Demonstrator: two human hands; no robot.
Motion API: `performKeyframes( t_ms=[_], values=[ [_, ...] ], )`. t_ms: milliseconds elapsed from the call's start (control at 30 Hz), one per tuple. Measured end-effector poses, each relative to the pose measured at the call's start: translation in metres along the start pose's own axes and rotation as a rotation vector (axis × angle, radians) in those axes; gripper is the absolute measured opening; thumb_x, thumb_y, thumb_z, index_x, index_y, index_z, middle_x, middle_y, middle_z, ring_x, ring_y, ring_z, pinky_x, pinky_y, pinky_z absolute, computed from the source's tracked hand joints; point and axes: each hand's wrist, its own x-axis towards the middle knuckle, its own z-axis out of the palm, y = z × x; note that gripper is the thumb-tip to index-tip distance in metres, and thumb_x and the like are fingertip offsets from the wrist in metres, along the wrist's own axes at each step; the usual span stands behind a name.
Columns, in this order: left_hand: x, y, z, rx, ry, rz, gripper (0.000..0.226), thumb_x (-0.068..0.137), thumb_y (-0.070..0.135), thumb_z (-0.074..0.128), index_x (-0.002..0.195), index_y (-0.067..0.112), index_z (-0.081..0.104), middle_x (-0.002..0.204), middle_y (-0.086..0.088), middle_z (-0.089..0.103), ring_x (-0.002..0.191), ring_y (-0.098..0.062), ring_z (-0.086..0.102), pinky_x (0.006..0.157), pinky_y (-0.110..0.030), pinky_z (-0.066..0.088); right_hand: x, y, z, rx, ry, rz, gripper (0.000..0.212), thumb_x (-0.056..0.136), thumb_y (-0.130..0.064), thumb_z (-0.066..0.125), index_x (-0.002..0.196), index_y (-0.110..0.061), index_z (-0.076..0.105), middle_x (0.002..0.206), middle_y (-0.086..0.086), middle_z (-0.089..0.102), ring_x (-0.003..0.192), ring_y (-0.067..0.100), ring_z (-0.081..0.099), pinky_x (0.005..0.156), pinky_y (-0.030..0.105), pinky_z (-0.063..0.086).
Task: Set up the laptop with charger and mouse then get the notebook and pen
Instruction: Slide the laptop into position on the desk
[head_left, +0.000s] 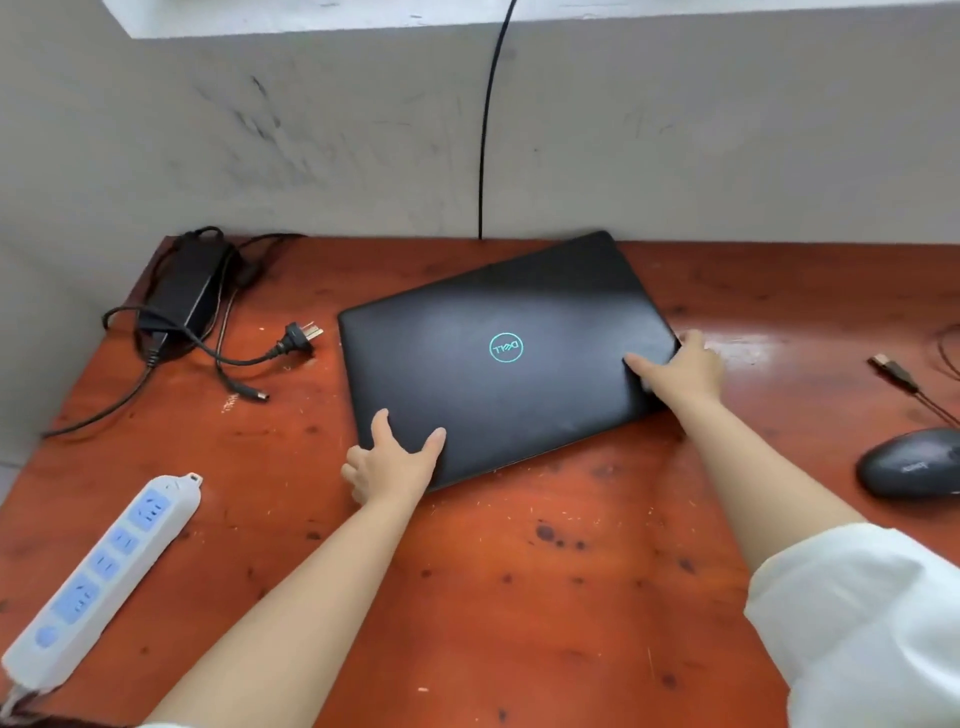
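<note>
While the laptop (506, 353) lies closed and skewed on the reddish bench (519, 597), I have both hands on it. My left hand (389, 462) grips its near left corner, thumb and forefinger spread on the lid, the other fingers (353, 470) curled at the edge. My right hand (680, 369) clasps its right corner, fingers flat on the lid; I cannot tell how far they wrap under.

Left of the laptop, the charger (184, 291) sits by the wall, its cables looped loosely. The wall plug (301, 338) lies just beside the laptop's left edge, apart from it, and the round plug (254, 394) lies nearer me. The power strip (109, 571), white with blue sockets, lies well left of the laptop, toward me.

Right of the laptop, well apart, the mouse (914, 462) rests at the frame edge, with its USB plug (891, 370) lying loose behind it. I see no more of the task's things.
</note>
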Motion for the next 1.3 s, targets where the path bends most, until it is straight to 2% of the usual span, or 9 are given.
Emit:
performKeyframes(
  t_ms=[200,400,533,700,800,833,967,1133,1300],
  values=[
    [0.005,-0.010,-0.009,0.036,0.006,-0.003,0.086,0.074,0.056,0.066,0.143,0.033,0.020,0.139,-0.019,0.034,0.128,-0.035,0.030,0.104,-0.042,0.034,-0.019,0.012,0.003,0.035,-0.083,0.131,0.063,0.071,-0.045,0.071,0.108,0.005,0.058,0.118,0.024,0.062,0.114,0.039,0.054,0.095,0.043,0.045],
    [0.006,-0.038,-0.033,0.138,-0.003,0.101,0.085,0.073,0.056,0.066,0.142,0.031,0.024,0.139,-0.019,0.038,0.128,-0.037,0.033,0.106,-0.043,0.032,-0.081,0.040,0.006,0.158,-0.038,0.228,0.066,0.074,-0.034,0.073,0.119,0.006,0.044,0.128,0.025,0.053,0.120,0.038,0.048,0.101,0.045,0.041],
    [-0.006,-0.053,-0.035,0.170,-0.026,0.166,0.084,0.074,0.056,0.067,0.142,0.029,0.025,0.138,-0.020,0.039,0.127,-0.037,0.034,0.105,-0.044,0.034,-0.124,0.062,-0.004,0.123,0.032,0.245,0.064,0.079,-0.029,0.069,0.123,0.007,0.040,0.131,0.026,0.048,0.124,0.038,0.043,0.104,0.042,0.036],
    [-0.026,-0.075,-0.028,0.160,-0.064,0.198,0.085,0.072,0.053,0.070,0.140,0.028,0.026,0.136,-0.021,0.040,0.126,-0.037,0.034,0.104,-0.044,0.034,-0.155,0.083,-0.009,0.126,0.029,0.317,0.054,0.077,-0.027,0.070,0.114,0.008,0.051,0.122,0.026,0.057,0.116,0.037,0.052,0.093,0.040,0.044],
    [-0.024,-0.077,-0.030,0.152,-0.080,0.208,0.085,0.072,0.052,0.071,0.141,0.027,0.026,0.136,-0.022,0.040,0.127,-0.038,0.033,0.104,-0.045,0.034,-0.159,0.084,-0.006,0.087,0.021,0.308,0.035,0.075,-0.025,0.069,0.091,0.001,0.051,0.118,0.028,0.060,0.111,0.037,0.055,0.077,0.035,0.043],
    [-0.024,-0.077,-0.031,0.159,-0.087,0.212,0.085,0.073,0.052,0.070,0.141,0.027,0.026,0.137,-0.022,0.039,0.127,-0.038,0.033,0.104,-0.045,0.035,-0.159,0.084,-0.006,0.076,0.014,0.309,0.032,0.075,-0.024,0.067,0.090,-0.003,0.049,0.120,0.028,0.058,0.112,0.037,0.054,0.078,0.035,0.044],
    [-0.022,-0.071,-0.032,0.157,-0.102,0.195,0.082,0.075,0.055,0.065,0.140,0.025,0.026,0.138,-0.021,0.037,0.128,-0.037,0.033,0.105,-0.044,0.033,-0.158,0.072,-0.008,0.021,0.040,0.274,0.049,0.079,-0.019,0.063,0.118,0.005,0.045,0.129,0.024,0.048,0.122,0.038,0.044,0.099,0.042,0.040],
    [-0.008,-0.058,-0.028,0.056,-0.088,0.168,0.074,0.076,0.051,0.067,0.134,0.017,0.033,0.138,-0.018,0.036,0.128,-0.035,0.033,0.106,-0.043,0.032,-0.133,0.046,0.001,0.043,0.042,0.194,0.064,0.077,-0.033,0.067,0.122,0.003,0.039,0.130,0.023,0.050,0.124,0.038,0.044,0.102,0.044,0.039],
    [0.009,-0.048,-0.024,0.031,-0.072,0.201,0.072,0.072,0.043,0.074,0.131,0.021,0.038,0.140,-0.016,0.034,0.128,-0.035,0.032,0.107,-0.044,0.034,-0.109,0.040,0.004,0.139,0.029,0.237,0.072,0.071,-0.036,0.074,0.126,-0.006,0.037,0.132,0.020,0.048,0.126,0.036,0.040,0.102,0.043,0.038]
  ],
)
